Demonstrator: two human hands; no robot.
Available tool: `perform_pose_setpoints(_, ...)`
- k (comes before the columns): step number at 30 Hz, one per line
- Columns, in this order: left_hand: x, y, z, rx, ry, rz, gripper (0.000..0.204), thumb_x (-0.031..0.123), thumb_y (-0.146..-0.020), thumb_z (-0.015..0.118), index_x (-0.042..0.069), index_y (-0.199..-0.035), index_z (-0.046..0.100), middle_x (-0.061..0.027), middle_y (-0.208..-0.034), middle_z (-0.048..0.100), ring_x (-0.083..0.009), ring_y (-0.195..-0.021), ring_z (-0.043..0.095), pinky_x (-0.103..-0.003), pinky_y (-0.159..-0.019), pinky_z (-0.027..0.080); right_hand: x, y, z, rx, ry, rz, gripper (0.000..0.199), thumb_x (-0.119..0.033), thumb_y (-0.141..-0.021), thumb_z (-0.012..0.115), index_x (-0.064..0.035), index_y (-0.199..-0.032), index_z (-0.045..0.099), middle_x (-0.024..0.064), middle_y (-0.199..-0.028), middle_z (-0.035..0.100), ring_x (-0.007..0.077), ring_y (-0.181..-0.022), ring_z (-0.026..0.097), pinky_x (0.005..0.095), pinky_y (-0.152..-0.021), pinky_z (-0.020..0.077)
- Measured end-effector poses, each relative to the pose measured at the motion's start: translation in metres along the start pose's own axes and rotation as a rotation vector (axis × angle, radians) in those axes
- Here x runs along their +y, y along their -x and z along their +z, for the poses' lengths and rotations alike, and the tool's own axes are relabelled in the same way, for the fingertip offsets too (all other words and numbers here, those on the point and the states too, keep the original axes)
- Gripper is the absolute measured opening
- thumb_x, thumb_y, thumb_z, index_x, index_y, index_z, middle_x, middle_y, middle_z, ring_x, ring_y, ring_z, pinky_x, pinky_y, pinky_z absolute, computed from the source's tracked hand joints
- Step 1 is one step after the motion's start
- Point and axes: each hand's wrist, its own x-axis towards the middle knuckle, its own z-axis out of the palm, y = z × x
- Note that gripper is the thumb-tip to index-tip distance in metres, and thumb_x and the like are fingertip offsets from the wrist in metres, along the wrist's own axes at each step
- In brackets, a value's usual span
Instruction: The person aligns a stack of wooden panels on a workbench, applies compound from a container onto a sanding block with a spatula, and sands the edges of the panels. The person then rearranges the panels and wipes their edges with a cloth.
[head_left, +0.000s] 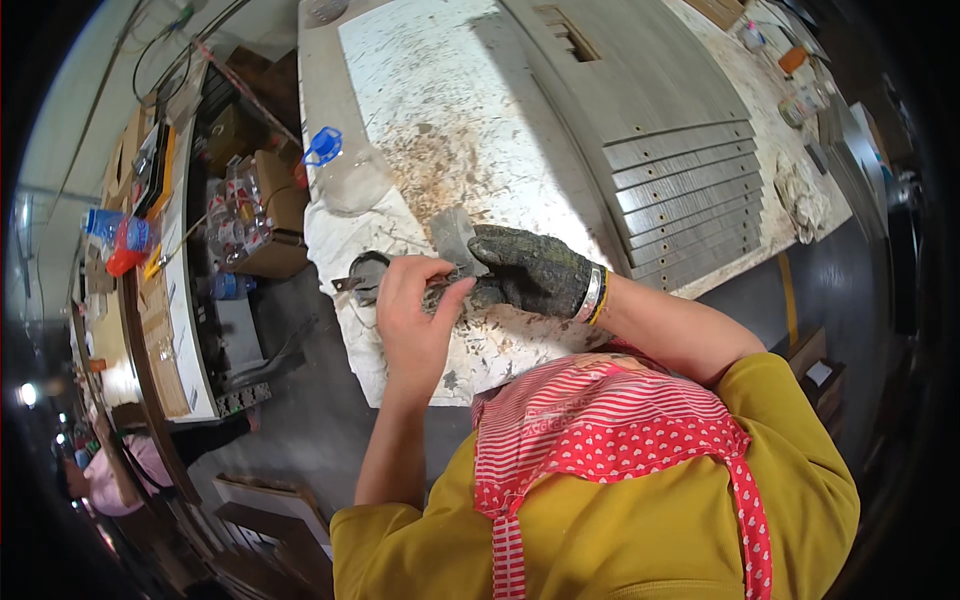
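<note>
My bare left hand [413, 300] is over the white cloth [360, 335], its thumb and index finger closing toward each other at the fingertips of my right hand. What they pinch is dark, small and partly hidden. My right hand [535, 272] wears a dark, worn work glove and is curled around a thin grey flat piece [453, 232], which sticks up past the glove's thumb. Beside my left hand's knuckles lies a tool with a black loop handle [368, 268], possibly scissors; the rest of it is hidden. Dark scraps [487, 340] are scattered on the cloth beneath both hands.
A clear plastic jug with a blue cap [350, 172] lies just beyond the cloth. Stacked grey boards [690, 190] fill the table's right side. Brown debris [432, 165] covers part of the white tabletop [500, 110]. Left, a shelf holds a carton of bottles [262, 215]; another person [120, 470] is farther off.
</note>
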Motion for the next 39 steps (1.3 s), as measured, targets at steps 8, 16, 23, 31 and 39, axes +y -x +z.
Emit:
perform_pose_setpoints(8,0.034,0.024,0.028,-0.451,0.166,0.086,0.007,-0.002,-0.077,0.062,0.001,-0.076,0.056,-0.0066,-0.075,0.054,-0.0184,-0.069,0.052,-0.027,-0.062,0.040,-0.032,0.060,-0.017,0.053,-0.105,-0.148,0.037,-0.017,-0.093,0.053,-0.0029,-0.127,0.047,0.0101,-0.117,0.056,0.0192,-0.106,0.056,0.0313,-0.092,0.0469)
perform_pose_setpoints(16,0.090,0.006,0.095,-0.294,0.144,0.005,0.010,0.000,-0.075,0.066,0.002,-0.077,0.057,-0.0055,-0.076,0.053,-0.0153,-0.065,0.048,-0.026,-0.059,0.039,-0.059,0.154,-0.037,0.154,-0.021,-0.345,0.037,-0.022,-0.094,0.051,-0.0030,-0.126,0.048,0.0086,-0.116,0.056,0.0208,-0.107,0.056,0.0330,-0.094,0.0449)
perform_pose_setpoints(23,0.146,0.016,0.163,-0.336,0.202,0.114,0.011,0.001,-0.075,0.068,0.001,-0.083,0.060,-0.0046,-0.078,0.053,-0.0127,-0.066,0.050,-0.024,-0.058,0.039,-0.063,0.228,-0.041,0.326,-0.033,-0.422,0.035,-0.012,-0.091,0.055,-0.0046,-0.125,0.048,0.0064,-0.113,0.055,0.0161,-0.101,0.057,0.0337,-0.085,0.0503)
perform_pose_setpoints(31,0.164,0.048,0.188,-0.657,0.145,0.129,0.006,-0.001,-0.074,0.061,0.003,-0.077,0.057,-0.0043,-0.074,0.051,-0.0128,-0.064,0.049,-0.024,-0.057,0.039,-0.080,0.281,-0.073,0.263,-0.125,-0.571,0.033,-0.012,-0.091,0.055,-0.0064,-0.124,0.050,0.0052,-0.115,0.056,0.0179,-0.106,0.054,0.0332,-0.086,0.0489)
perform_pose_setpoints(39,0.136,0.069,0.237,-0.963,-0.093,0.392,0.011,0.012,-0.080,0.065,0.003,-0.083,0.060,-0.0103,-0.083,0.055,-0.0273,-0.070,0.056,-0.032,-0.065,0.046,-0.109,0.344,-0.131,0.241,-0.393,-0.813,0.031,-0.022,-0.092,0.054,-0.0045,-0.118,0.053,0.0128,-0.110,0.059,0.0272,-0.101,0.058,0.0414,-0.084,0.0514)
